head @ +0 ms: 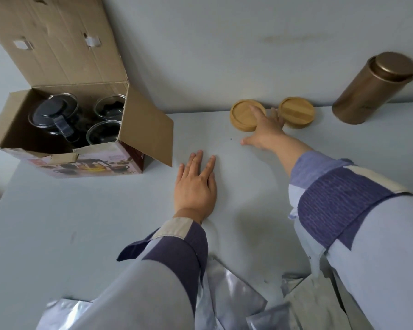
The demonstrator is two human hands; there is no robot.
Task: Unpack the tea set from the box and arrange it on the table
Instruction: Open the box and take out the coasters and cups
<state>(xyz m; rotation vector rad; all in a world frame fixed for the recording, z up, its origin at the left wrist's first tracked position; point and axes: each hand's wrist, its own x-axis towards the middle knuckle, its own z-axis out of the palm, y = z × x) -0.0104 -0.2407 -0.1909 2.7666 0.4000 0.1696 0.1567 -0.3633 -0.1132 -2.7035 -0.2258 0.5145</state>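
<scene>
An open cardboard box [138, 129] stands at the table's far left. Inside it are a glass teapot with a black lid [51, 115] and two glass cups [109, 107] [103, 133]. Two round bamboo coasters lie side by side near the wall, one on the left [242, 115] and one on the right [297, 111]. My right hand [266, 131] reaches out with fingers spread, resting on the left coaster's near edge and touching the right one. My left hand [196, 184] lies flat on the table, palm down, holding nothing.
A tall bronze tin canister [372, 89] stands at the far right against the wall. Silvery foil bags [234, 296] lie at the table's near edge under my arms. The box's side flap [150, 125] sticks out toward the coasters.
</scene>
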